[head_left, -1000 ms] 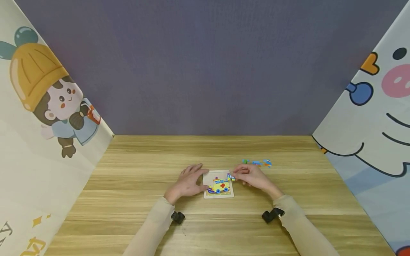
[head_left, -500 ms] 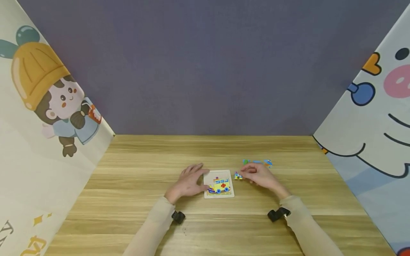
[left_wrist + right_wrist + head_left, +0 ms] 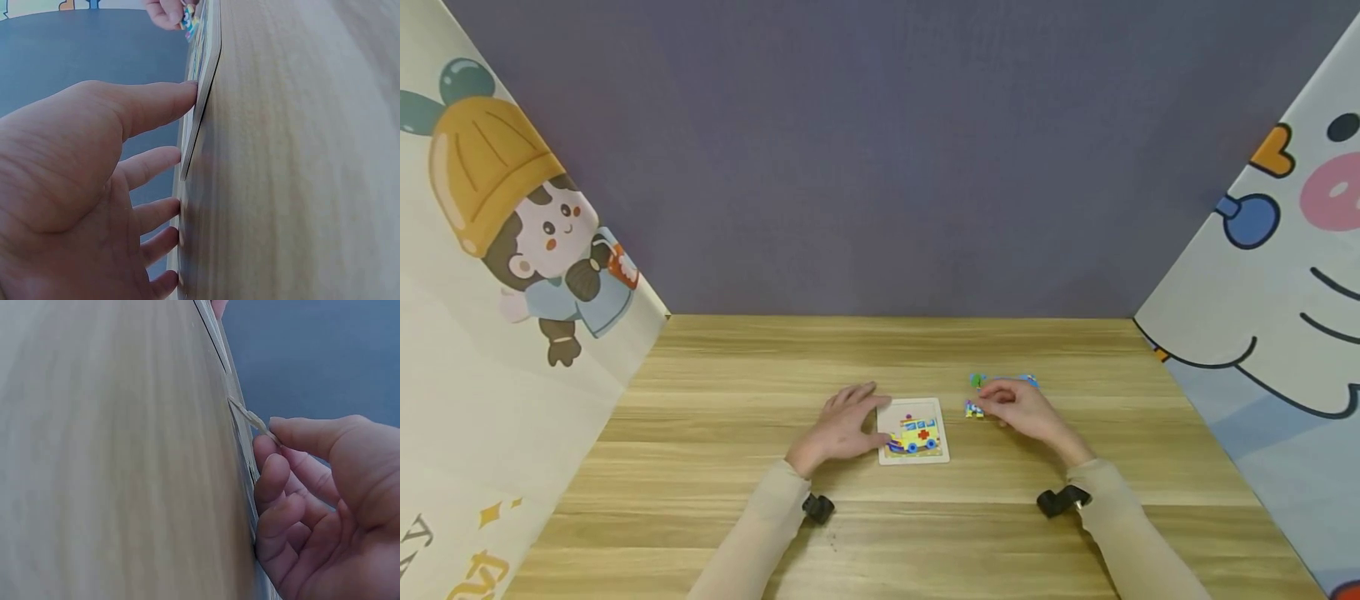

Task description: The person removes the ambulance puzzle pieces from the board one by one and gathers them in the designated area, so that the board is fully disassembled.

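A square wooden jigsaw board [image 3: 928, 407] lies on the table, with a yellow ambulance picture filling its lower part. My left hand [image 3: 842, 423] rests at the board's left side, fingers spread; in the left wrist view its thumb [image 3: 156, 103] touches the board's edge. To the right of the board, my right hand [image 3: 1018, 410] pinches a small colourful puzzle piece [image 3: 972, 409] between thumb and fingertips. The right wrist view shows that piece [image 3: 257, 420] edge-on and tilted, its lower end close to the tabletop.
Beyond my right hand lie loose puzzle pieces, a green-and-blue one [image 3: 977, 380] and a blue one [image 3: 1032, 380], partly hidden by the hand. A grey panel [image 3: 895, 167] rises behind the wooden table [image 3: 737, 367]. Cartoon-printed panels flank both sides.
My right hand has drawn the pinched piece away from the board's upper right corner, moving right towards the loose pieces. My left hand has stayed at the board.
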A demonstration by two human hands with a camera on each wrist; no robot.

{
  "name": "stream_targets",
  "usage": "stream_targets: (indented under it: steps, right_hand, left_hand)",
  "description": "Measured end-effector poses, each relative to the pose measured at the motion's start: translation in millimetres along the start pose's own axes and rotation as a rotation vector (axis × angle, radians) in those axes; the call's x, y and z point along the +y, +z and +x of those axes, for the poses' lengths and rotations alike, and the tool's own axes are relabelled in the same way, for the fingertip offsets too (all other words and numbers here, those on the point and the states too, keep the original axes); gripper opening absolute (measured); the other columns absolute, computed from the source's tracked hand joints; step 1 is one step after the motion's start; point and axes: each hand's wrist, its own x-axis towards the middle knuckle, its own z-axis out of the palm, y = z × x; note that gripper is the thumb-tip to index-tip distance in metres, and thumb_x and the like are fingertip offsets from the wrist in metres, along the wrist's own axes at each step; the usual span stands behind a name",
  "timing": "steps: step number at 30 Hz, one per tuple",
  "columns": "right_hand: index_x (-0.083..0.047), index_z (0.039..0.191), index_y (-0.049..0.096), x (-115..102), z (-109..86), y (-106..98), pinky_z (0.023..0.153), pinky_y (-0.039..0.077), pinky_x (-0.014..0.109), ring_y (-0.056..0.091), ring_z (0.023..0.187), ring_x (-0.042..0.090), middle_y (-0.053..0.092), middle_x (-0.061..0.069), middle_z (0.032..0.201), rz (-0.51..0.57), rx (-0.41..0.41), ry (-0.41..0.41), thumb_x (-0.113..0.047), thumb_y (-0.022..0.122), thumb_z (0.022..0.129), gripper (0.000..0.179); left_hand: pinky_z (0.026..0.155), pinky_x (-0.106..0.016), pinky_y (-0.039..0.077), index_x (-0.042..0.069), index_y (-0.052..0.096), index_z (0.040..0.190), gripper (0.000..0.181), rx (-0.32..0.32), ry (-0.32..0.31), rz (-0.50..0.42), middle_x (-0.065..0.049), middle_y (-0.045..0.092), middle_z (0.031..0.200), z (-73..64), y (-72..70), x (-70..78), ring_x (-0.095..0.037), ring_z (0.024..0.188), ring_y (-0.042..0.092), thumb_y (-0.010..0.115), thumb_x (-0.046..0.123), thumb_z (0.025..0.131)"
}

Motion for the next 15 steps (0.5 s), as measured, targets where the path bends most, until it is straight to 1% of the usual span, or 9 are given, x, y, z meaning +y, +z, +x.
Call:
stream_targets:
  steps: [4, 9, 15]
  right_hand:
    - [-0.001, 0.121, 0.073, 1.8, -1.1, -4.6, 0.065, 0.06, 0.027, 0.068, 0.079, 0.015, 0.078, 0.01, 0.1, -0.006, 0.015, 0.001, -0.025, 0.074, 0.102, 0.03]
    - [0.0, 0.12, 0.073, 3.8, -1.8, -7.5, 0.063, 0.058, 0.026, 0.066, 0.076, 0.015, 0.077, 0.011, 0.099, -0.002, 0.02, -0.006, -0.024, 0.074, 0.101, 0.03]
    - [-0.002, 0.118, 0.073, 5.6, -3.4, -8.7, 0.062, 0.057, 0.026, 0.064, 0.077, 0.016, 0.074, 0.012, 0.103, -0.018, 0.044, -0.006, -0.024, 0.073, 0.102, 0.027]
  left_hand:
    - [0.13, -0.069, 0.016, 0.018, 0.052, 0.158, 0.067, 0.002, 0.004, -0.001, -0.018, 0.027, 0.175, -0.2, 0.0, 0.0, -0.045, 0.161, 0.024, 0.072, 0.041, 0.098]
    - [0.131, -0.068, 0.016, 0.018, 0.052, 0.158, 0.067, 0.003, 0.004, 0.0, -0.018, 0.027, 0.176, -0.1, 0.4, -0.2, -0.046, 0.161, 0.024, 0.072, 0.041, 0.098]
    - [0.131, -0.068, 0.016, 0.017, 0.052, 0.157, 0.067, 0.008, 0.008, -0.007, -0.018, 0.028, 0.175, 0.2, 1.2, -0.3, -0.046, 0.161, 0.024, 0.073, 0.04, 0.098]
